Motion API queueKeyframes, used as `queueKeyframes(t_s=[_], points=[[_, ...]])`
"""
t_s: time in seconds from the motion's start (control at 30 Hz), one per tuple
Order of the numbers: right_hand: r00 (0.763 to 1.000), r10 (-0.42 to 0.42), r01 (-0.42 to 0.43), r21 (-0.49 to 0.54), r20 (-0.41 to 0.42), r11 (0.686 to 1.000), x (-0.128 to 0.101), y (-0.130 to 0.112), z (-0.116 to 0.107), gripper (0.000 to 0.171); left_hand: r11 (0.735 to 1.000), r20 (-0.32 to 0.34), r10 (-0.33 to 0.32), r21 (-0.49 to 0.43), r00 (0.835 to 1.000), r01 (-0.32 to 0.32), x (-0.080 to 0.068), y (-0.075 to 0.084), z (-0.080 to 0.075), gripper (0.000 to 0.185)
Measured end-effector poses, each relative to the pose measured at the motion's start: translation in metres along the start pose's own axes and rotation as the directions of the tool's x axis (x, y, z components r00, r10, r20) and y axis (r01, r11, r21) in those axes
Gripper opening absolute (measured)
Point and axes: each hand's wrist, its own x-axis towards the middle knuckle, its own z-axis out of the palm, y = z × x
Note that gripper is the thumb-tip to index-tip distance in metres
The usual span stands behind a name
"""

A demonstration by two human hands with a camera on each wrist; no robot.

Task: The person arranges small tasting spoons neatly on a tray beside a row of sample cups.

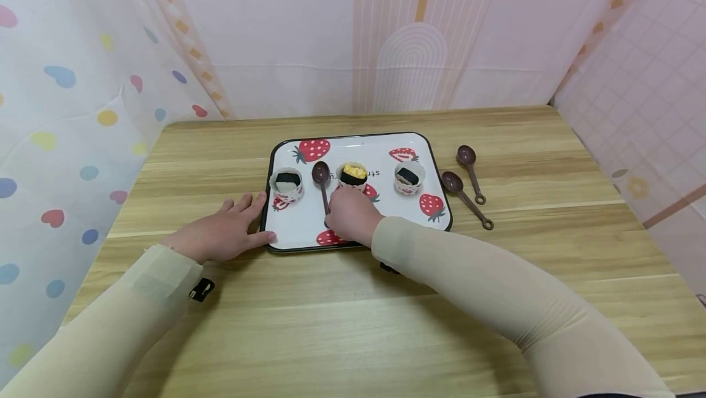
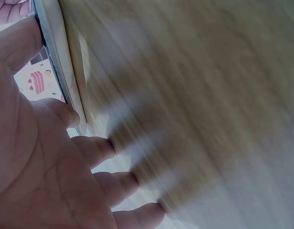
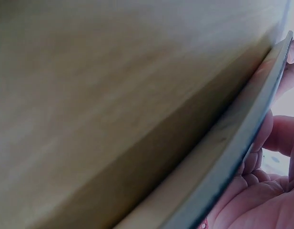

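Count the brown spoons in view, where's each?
3. One spoon on the tray lies between the left and middle cups, its handle under the right hand. Two spoons on the table right of the tray: the farther spoon and the nearer spoon. None looks hidden.

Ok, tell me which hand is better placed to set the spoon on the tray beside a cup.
Right. The right hand is over the tray with its fingers at the spoon handle, though whether it grips is hidden. The left hand lies flat on the table, touching the tray's left edge.
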Motion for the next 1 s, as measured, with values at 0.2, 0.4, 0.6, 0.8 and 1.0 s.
queueKeyframes(t_s=[0.2,0.4,0.6,0.8,1.0], points=[[1.000,0.009,-0.009,0.008,-0.002,1.000,0.0009,-0.0003,0.0017,0.019,1.000,0.003,-0.004,0.005,1.000,0.004,0.0007,-0.0006,0.0003,0.109],[1.000,0.028,-0.028,0.024,0.001,0.999,0.0026,-0.0007,0.0033,0.021,1.000,-0.002,0.000,0.003,1.000,0.000,0.0009,-0.0004,0.0006,0.109],[0.999,0.041,-0.041,0.020,0.004,0.999,0.0034,-0.0017,0.0037,0.022,1.000,-0.009,0.007,-0.006,1.000,-0.007,0.0008,-0.0005,0.0011,0.108],[0.999,0.051,-0.051,0.022,0.002,0.998,0.0033,-0.0019,0.0038,0.021,1.000,-0.010,0.007,-0.006,1.000,-0.007,0.0006,-0.0002,0.0008,0.109],[0.998,0.064,-0.065,0.023,0.016,0.998,0.0040,-0.0022,0.0037,0.026,1.000,-0.013,0.010,-0.003,1.000,-0.010,0.0009,-0.0008,0.0017,0.108]])
